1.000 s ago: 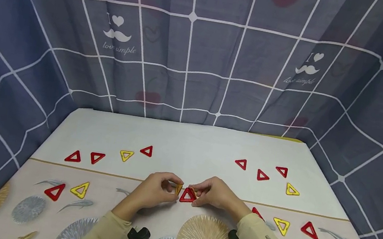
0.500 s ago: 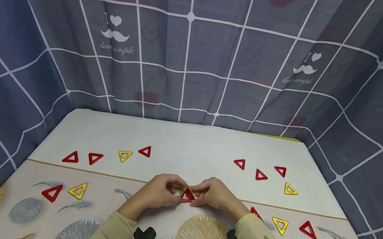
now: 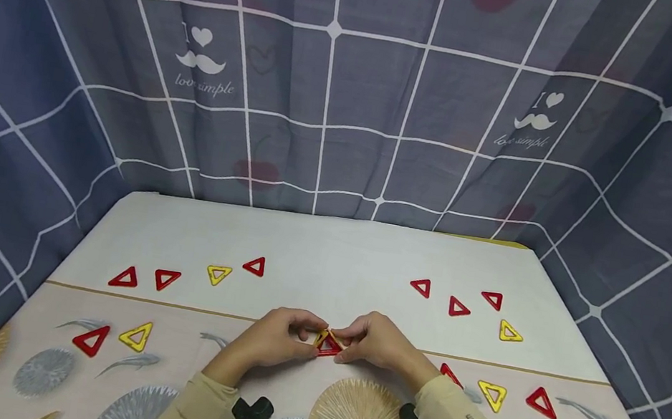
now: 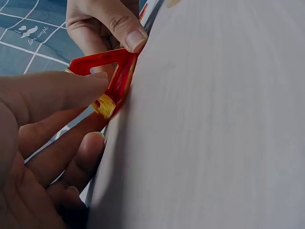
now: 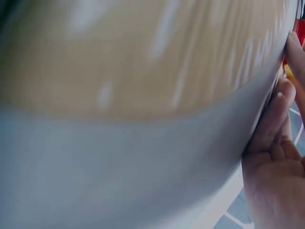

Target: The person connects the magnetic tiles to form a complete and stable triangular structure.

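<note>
A red triangle tile (image 3: 328,346) stands tilted at the table's middle, with yellow triangle tiles (image 3: 320,337) leaning together behind it in a small pyramid. My left hand (image 3: 277,335) pinches the left side; in the left wrist view its thumb crosses the red tile (image 4: 125,71) and its fingers lie behind a yellow tile (image 4: 105,106). My right hand (image 3: 380,343) pinches the right side, thumb at the red tile's lower corner. In the right wrist view, only slivers of red (image 5: 300,31) and yellow (image 5: 289,71) show beyond the right fingers. The pyramid's back is hidden.
Several loose red and yellow triangles lie flat on both sides, such as a yellow one (image 3: 136,336) at left and a red one (image 3: 542,402) at right. One red triangle (image 3: 450,373) is partly hidden by the right forearm. A checked curtain (image 3: 360,90) surrounds the table.
My left hand has moved right, bringing its yellow tile up against the red tile. The right hand stays nearly in place, still holding its side. The last half second shows only slight adjustment.
</note>
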### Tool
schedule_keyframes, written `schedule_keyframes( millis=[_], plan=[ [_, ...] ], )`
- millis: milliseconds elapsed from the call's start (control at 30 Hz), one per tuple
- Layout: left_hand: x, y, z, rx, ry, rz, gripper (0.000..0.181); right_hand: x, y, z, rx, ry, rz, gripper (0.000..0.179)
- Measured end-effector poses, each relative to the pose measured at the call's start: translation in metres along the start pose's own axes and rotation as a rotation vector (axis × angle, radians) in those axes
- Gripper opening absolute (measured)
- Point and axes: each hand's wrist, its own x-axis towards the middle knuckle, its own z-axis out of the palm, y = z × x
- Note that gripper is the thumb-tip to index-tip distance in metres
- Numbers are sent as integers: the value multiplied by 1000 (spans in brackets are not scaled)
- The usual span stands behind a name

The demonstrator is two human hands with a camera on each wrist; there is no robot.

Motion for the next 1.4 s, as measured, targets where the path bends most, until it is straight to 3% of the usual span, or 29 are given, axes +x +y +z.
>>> schedule_keyframes(
  millis=[400,667,867,1400],
  plan=[
    [0,-3,1,6,-23,60,44,-1,-2,-3,15,-4,-40,25],
    [1,-5,1,6,-14,61,36,0,-4,-3,-27,22,-42,15],
    [2,-5,2,-1,-7,62,42,1,-5,-2,-41,36,-46,12],
    [1,-1,3,66,5,94,36,4,-6,-2,-83,34,-80,6]
  ],
)
